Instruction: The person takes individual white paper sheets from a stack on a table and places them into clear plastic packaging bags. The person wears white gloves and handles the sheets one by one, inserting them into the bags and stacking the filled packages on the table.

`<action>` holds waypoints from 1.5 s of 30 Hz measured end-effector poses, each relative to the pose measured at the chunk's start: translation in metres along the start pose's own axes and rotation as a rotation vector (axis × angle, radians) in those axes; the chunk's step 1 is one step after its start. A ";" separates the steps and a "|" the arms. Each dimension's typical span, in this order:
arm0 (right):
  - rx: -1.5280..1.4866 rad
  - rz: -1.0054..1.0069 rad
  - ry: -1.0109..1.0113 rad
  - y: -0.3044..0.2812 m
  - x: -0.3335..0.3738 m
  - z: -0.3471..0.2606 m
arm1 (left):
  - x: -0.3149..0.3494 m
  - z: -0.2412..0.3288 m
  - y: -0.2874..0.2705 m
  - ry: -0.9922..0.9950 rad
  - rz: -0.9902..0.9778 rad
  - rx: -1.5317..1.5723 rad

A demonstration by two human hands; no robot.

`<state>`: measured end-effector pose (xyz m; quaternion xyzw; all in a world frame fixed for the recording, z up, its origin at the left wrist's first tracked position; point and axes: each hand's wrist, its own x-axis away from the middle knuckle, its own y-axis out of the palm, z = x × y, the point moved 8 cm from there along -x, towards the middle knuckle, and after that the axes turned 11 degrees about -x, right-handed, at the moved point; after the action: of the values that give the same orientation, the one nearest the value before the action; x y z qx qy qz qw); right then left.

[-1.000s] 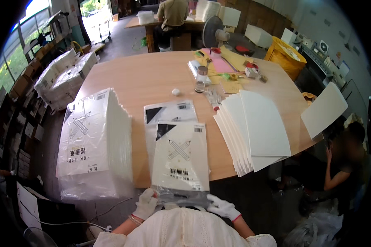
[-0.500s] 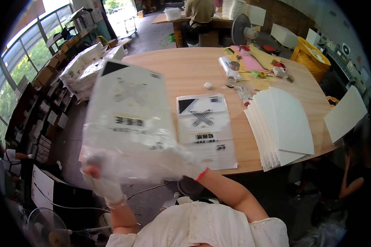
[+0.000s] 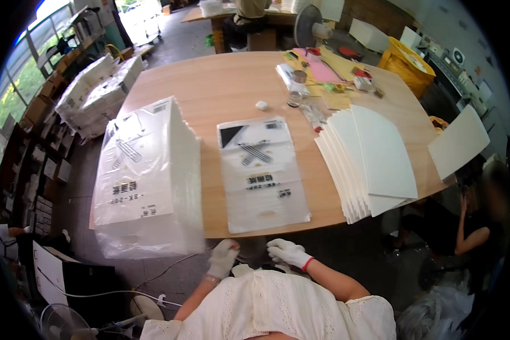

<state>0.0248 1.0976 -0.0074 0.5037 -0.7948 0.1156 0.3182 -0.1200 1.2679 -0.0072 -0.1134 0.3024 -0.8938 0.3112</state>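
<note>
Both hands wear white gloves and hover just off the table's near edge, apart from each other. My left hand (image 3: 224, 256) has its fingers curled in, with nothing visible in them. My right hand (image 3: 289, 253) holds nothing, its fingers loosely extended toward the left. Beyond them lies a flat pile of transparent plastic bags (image 3: 266, 195), printed with crossed pencils and a black corner. On the left stands a tall stack of similar bags filled with white sheets (image 3: 136, 195); its front end overhangs the edge. Fanned white sheets (image 3: 382, 153) lie to the right.
Toward the back right of the wooden table (image 3: 209, 85) are a glass jar (image 3: 296, 85), coloured papers (image 3: 326, 71) and small tools. A crumpled white lump (image 3: 261, 105) lies mid-table. Wrapped bundles (image 3: 96, 93) stand beyond the left side. Another person (image 3: 470, 232) sits at right.
The blurred filled bag that my hands held up on the left now rests on the left stack. Both hands have let go and drawn back toward my body. The view has shifted slightly.
</note>
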 end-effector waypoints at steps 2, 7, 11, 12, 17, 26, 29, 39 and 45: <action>0.025 0.090 0.028 -0.040 0.016 0.021 | -0.047 0.074 0.018 0.234 0.001 -0.159; -0.187 0.226 -0.019 -0.081 0.038 0.037 | -0.127 0.103 0.068 0.269 0.069 -0.540; -0.196 0.173 -0.112 -0.073 0.026 0.008 | -0.154 0.086 0.075 0.346 -0.050 -0.480; -0.165 0.172 -0.144 -0.071 0.013 0.000 | -0.160 0.088 0.076 0.253 -0.166 -0.413; -0.629 0.197 -0.551 -0.050 -0.083 -0.091 | -0.171 0.110 0.063 0.441 -0.169 -0.283; 0.299 0.738 -0.621 -0.171 -0.070 -0.082 | -0.240 0.112 0.017 0.111 -0.120 0.408; -0.130 0.404 -0.827 -0.117 -0.069 -0.130 | -0.209 0.144 0.039 0.263 -0.237 0.059; 0.647 0.700 -0.886 -0.109 -0.031 -0.140 | -0.217 0.111 0.039 -0.119 -0.106 0.528; 0.696 0.880 -0.979 -0.079 0.036 -0.151 | -0.231 0.106 0.018 -0.178 -0.014 0.399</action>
<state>0.1422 1.1108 0.1208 0.2044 -0.8913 0.2399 -0.3260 0.1101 1.3509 0.0623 -0.1300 0.0899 -0.9245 0.3469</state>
